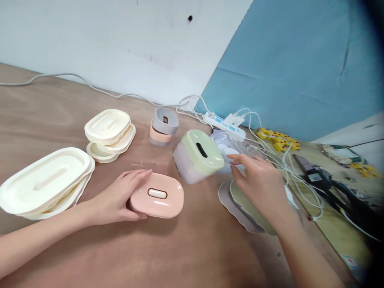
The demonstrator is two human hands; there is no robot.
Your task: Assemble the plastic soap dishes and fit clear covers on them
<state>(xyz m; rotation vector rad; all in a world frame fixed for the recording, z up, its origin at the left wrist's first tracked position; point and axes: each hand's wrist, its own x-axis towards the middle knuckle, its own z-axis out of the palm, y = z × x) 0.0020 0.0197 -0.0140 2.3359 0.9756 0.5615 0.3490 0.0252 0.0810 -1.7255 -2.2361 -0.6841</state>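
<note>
My left hand [120, 196] is wrapped round the left end of a pink oval box piece [168, 202], thumb on the near side and fingers on the far side. A cream tab shows in the slot on its top. My right hand [256, 182] is over the right side of the table with fingers apart and nothing visible between them. Beneath it lie scalloped lids [240, 212] in grey and olive, partly hidden by the hand. Between the hands stands a pale green slotted box piece [205, 154], stacked on a lilac one [186, 164].
Cream oval lids lie stacked at the left, larger ones [45, 180] in front and smaller ones [108, 126] behind. Small grey and pink pieces [165, 122] are stacked farther back. A power strip [225, 126], tangled white cables [285, 160], clear plastic [223, 142] and yellow parts [279, 140] sit at right.
</note>
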